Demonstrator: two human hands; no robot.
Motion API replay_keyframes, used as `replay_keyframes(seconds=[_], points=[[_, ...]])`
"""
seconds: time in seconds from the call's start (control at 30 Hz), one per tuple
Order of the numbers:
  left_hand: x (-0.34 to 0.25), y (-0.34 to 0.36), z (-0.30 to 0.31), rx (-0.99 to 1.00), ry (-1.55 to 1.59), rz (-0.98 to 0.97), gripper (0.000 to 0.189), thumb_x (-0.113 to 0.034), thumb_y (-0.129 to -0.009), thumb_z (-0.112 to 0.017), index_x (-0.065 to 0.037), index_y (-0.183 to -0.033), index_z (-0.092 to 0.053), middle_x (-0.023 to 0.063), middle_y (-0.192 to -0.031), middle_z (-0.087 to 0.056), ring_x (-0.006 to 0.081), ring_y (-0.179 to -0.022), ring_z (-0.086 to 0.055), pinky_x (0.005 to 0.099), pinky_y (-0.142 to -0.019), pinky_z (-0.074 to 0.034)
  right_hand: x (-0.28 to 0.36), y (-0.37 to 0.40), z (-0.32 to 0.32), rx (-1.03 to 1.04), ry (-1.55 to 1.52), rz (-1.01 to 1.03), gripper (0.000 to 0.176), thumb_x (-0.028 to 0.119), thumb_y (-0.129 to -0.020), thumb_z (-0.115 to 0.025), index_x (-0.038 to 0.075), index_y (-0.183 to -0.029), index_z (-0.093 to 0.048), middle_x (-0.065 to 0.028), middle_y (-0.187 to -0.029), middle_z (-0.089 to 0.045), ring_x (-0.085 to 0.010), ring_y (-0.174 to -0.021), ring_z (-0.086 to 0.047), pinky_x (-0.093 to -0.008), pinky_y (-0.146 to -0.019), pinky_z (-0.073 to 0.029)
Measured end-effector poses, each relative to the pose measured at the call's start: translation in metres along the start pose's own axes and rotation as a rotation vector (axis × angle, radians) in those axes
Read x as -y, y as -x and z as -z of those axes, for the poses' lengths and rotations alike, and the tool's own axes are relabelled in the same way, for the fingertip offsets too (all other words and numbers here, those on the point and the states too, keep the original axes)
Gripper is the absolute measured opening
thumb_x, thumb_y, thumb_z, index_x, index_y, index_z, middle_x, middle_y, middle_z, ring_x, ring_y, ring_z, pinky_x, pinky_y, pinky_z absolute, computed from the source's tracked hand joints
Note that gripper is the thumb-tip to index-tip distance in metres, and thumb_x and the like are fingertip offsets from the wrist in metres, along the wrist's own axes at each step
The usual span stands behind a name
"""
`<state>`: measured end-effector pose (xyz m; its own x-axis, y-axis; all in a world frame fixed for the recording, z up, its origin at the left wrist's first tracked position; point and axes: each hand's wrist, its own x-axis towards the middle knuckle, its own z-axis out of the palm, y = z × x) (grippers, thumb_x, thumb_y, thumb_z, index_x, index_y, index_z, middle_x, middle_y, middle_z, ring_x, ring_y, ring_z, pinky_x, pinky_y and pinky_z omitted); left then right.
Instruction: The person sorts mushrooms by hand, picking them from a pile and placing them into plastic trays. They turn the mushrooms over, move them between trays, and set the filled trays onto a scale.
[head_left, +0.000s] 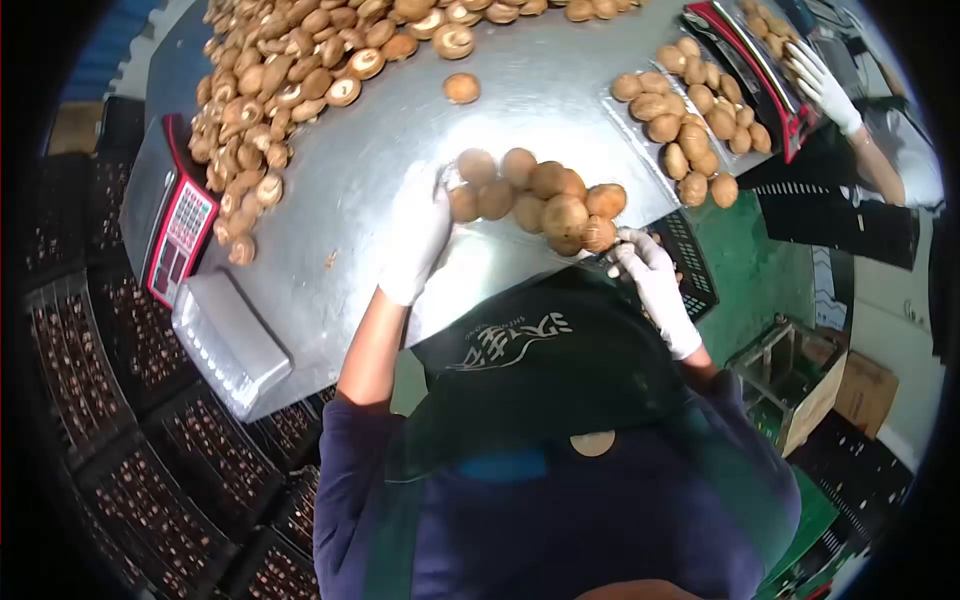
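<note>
Several brown mushrooms (548, 180) lie grouped in what looks like a clear plastic bag or tray near the front edge of the metal table (370, 150). My left hand (418, 225), in a white glove, is at the left end of this group, its fingers blurred by glare. At the right end, my right hand (650, 280), also gloved, has its fingers curled at the corner beside the last mushroom; what they hold is too small to make out. A single mushroom (461, 88) sits further back on the metal.
A large mushroom pile (290, 70) covers the back left. A red-edged scale (183, 230) and stacked clear trays (230, 345) stand left. Packed mushrooms (680, 125) lie right, near another person's gloved hand (822, 88). A black crate (685, 265) is below the table edge.
</note>
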<state>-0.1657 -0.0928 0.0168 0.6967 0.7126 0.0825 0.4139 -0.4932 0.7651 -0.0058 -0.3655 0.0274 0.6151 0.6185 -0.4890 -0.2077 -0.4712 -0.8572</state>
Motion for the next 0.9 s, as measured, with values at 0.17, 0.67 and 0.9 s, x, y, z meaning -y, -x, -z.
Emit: replay_keyframes(seconds=[0.17, 0.67, 0.9], points=[[-0.019, -0.066, -0.071, 0.023, -0.003, -0.254, 0.029, -0.006, -0.084, -0.052, -0.007, -0.111, -0.063, 0.0158, -0.093, -0.060, 0.0348, -0.090, -0.059, 0.0388, -0.078, -0.048, -0.015, 0.017, 0.026, -0.171, -0.221, -0.024, 0.034, 0.020, -0.099, -0.052, -0.002, -0.126, -0.051, -0.0080, -0.098, -0.066, -0.0115, -0.077, -0.064, -0.0214, -0.066, -0.048], [0.089, 0.105, 0.191, -0.687, -1.249, 0.613, 0.045, -0.015, -0.089, -0.064, 0.005, -0.127, -0.050, 0.0228, -0.115, -0.060, 0.0366, -0.105, -0.060, 0.0453, -0.090, -0.050, 0.086, -0.013, 0.045, -0.237, 0.478, 0.364, 0.023, 0.012, -0.092, -0.060, -0.001, -0.111, -0.064, -0.0119, -0.099, -0.069, -0.0154, -0.093, -0.065, -0.0286, -0.082, -0.050], [0.118, 0.165, 0.219, -0.655, -1.158, 0.838, 0.020, -0.021, -0.088, -0.061, -0.004, -0.095, -0.070, 0.0158, -0.091, -0.070, 0.0329, -0.081, -0.068, 0.0436, -0.067, -0.053, 0.145, -0.163, -0.058, 0.157, 0.971, 0.875, 0.033, 0.022, -0.086, -0.061, 0.008, -0.116, -0.062, -0.0139, -0.103, -0.064, -0.0327, -0.097, -0.062, -0.0418, -0.083, -0.050]])
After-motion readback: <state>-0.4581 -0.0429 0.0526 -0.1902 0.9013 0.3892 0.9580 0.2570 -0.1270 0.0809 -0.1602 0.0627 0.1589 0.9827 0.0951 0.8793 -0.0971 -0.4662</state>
